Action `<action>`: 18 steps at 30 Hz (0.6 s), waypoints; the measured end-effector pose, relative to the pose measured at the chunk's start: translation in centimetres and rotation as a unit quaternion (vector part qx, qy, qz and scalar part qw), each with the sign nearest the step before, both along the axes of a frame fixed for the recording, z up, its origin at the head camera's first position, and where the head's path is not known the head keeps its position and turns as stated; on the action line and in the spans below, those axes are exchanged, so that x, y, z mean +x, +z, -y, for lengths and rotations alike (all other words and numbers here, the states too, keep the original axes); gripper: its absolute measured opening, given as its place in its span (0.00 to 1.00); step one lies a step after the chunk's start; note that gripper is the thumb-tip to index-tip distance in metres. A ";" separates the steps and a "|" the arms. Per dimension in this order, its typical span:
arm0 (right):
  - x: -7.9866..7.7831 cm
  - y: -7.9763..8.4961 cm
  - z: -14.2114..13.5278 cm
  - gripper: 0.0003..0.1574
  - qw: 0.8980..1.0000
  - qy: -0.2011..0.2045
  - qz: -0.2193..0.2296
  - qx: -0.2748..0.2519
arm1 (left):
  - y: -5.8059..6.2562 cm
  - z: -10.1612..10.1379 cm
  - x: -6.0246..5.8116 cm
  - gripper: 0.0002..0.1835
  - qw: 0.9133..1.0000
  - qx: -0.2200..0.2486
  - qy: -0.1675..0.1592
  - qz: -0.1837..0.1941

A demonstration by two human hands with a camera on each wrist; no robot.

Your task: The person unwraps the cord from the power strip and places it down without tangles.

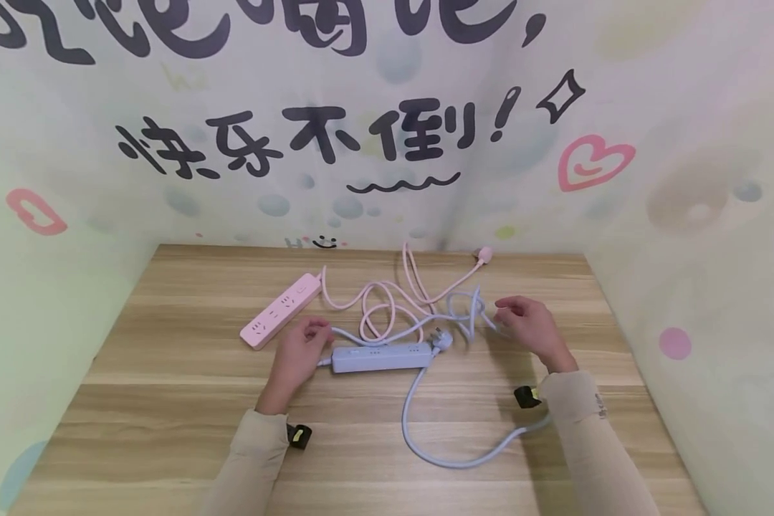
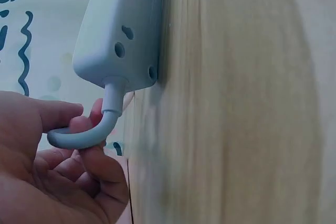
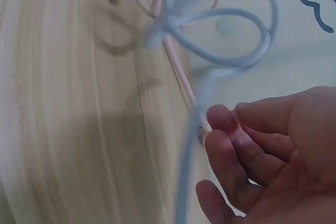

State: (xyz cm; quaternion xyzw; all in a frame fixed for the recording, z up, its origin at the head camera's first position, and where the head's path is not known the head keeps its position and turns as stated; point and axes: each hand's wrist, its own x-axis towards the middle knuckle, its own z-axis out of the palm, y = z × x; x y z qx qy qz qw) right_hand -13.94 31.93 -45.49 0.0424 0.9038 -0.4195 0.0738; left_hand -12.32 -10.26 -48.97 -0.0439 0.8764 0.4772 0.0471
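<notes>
A light blue power strip (image 1: 380, 357) lies on the wooden table with its blue cord (image 2: 79, 140) bent back sharply where it leaves the end. My left hand (image 1: 299, 352) pinches that bend between thumb and fingers. Beyond the strip, the cord runs right into a loose raised tangle of loops (image 3: 226, 59), blurred in the right wrist view. My right hand (image 1: 530, 326) is just right of these loops, its fingers loosely bent with nothing visible between them. The cord passes beside its fingertips. A blue plug (image 1: 441, 340) sits at the strip's right end.
A pink power strip (image 1: 280, 312) lies slanted behind my left hand. Its pink cord (image 1: 364, 290) coils behind and partly under the blue one, ending in a pink plug (image 1: 484, 255) by the back wall. A blue cord loop (image 1: 454, 464) curves across the table's front.
</notes>
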 end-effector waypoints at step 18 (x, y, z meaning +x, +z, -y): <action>-1.2 6.1 2.3 0.28 0.989 -0.048 -0.134 0.034 | 8.0 1.4 -2.6 0.13 0.964 -0.107 0.035 -0.240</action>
